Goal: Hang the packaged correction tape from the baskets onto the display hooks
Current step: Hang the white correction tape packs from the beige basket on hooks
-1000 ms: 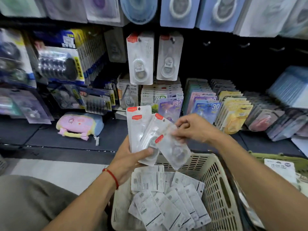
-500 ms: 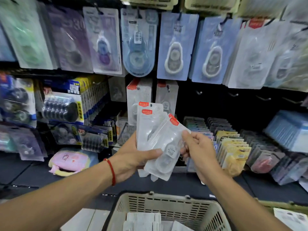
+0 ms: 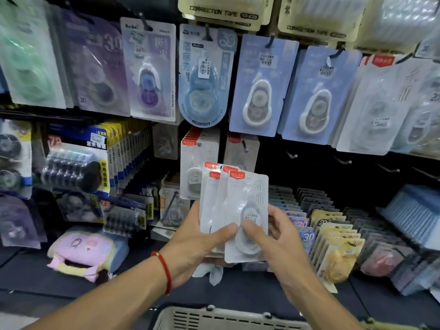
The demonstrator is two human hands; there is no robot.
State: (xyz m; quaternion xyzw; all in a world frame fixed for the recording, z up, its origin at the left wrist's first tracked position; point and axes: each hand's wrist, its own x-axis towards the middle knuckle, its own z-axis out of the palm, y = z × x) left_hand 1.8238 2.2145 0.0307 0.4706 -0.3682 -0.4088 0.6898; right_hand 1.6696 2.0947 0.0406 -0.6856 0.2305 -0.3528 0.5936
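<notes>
While the basket [image 3: 228, 317] has dropped to a sliver at the bottom edge, the packs [image 3: 234, 210] have come up from over it to mid-frame, level with the lower hook row. A second ago they were splayed in a loose fan; now they are squared into a near-flush stack. Judgement: sorting is done, hanging comes next.

Left hand [image 3: 195, 236]: fingers behind the stack, thumb pressed across its front, gripping the lot. Right hand [image 3: 278, 241]: thumb on the blister of the front pack, fingers curled behind its right edge, pinching that pack, likely to peel it off.

Stack stands upright, long axis vertical with a slight lean to the right. Red tabs at the top, faces toward the camera, blisters low.

Just behind, at centre, two hooks carry matching packs [image 3: 197, 167]. Bare hooks [image 3: 342, 160] sit to the right, against the dark back panel. Which hook is meant, cannot tell. Hang holes in the held packs are too blurred to make out.
</notes>
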